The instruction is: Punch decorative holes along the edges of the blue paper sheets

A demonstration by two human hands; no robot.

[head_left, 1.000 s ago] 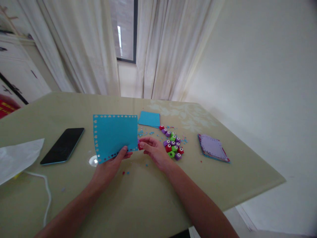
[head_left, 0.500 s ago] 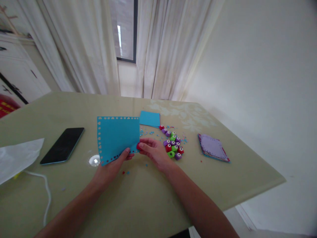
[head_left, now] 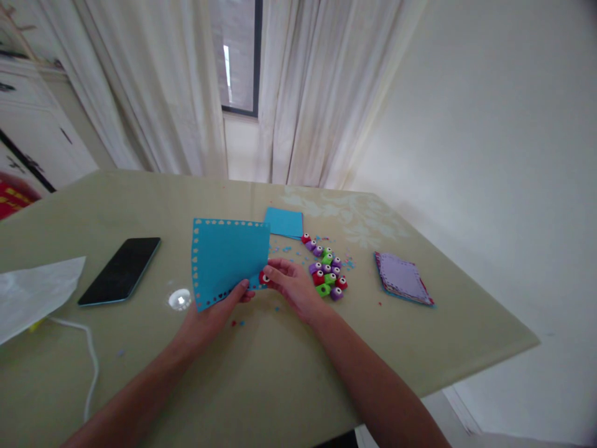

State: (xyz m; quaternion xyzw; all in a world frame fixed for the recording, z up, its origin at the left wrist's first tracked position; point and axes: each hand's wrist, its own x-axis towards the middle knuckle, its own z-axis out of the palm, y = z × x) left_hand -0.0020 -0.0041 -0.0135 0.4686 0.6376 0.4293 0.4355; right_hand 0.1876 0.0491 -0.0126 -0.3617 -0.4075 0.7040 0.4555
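A blue sheet of paper (head_left: pixel 231 255) with small shapes punched along its edges is held upright above the table. My left hand (head_left: pixel 224 307) grips its lower edge, thumb on the near face. At the sheet's lower right corner, my right hand (head_left: pixel 291 283) pinches a small red craft punch (head_left: pixel 265 277) with a white round top, which sits against the paper's edge. Several red, purple and green craft punches (head_left: pixel 328 277) lie in a cluster just right of that hand. Punched bits of paper are scattered around them.
Behind the sheet lies a stack of blue paper (head_left: pixel 284 222). Farther right is a pile of punched sheets (head_left: pixel 403 278), purple on top. On the left are a black phone (head_left: pixel 121 272), a white sheet (head_left: pixel 40 292) and a white cable (head_left: pixel 92 354).
The blue sheet has shifted slightly right and turned a little. The red punch's white top now shows between my right fingers at the corner.
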